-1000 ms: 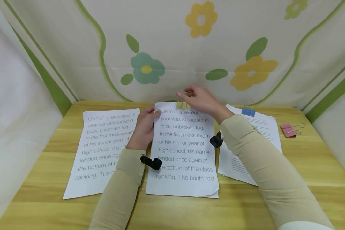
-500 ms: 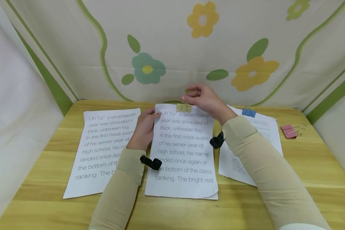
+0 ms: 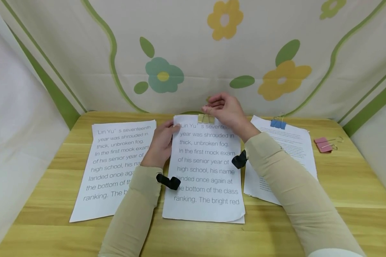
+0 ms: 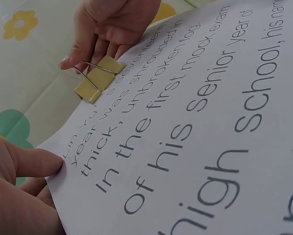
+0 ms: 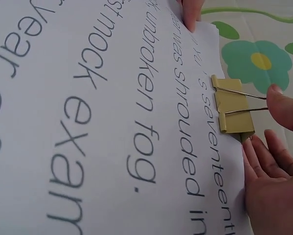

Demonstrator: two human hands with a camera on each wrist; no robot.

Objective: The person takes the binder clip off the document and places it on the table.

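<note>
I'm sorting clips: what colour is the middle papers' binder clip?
The metal binder clip is muted yellow, clearest in the right wrist view.

3 paper stacks on the counter (image 3: 193, 241): middle stack (image 3: 207, 210), left stack (image 3: 112, 164) at its 9 o'clock, right stack (image 3: 292, 142) at its 3 o'clock. Sheets per stack: can't tell. 3 binder clips: yellow clip (image 3: 206, 118), blue clip (image 3: 277, 124), pink clip (image 3: 323, 145). 2 hands: left hand (image 3: 160, 142), right hand (image 3: 226, 110). 2 black wrist pieces (image 3: 168, 182). Backdrop, head view: 4 printed flowers (image 3: 163, 75), counted as 2 orange, 1 teal, 1 green.
</note>
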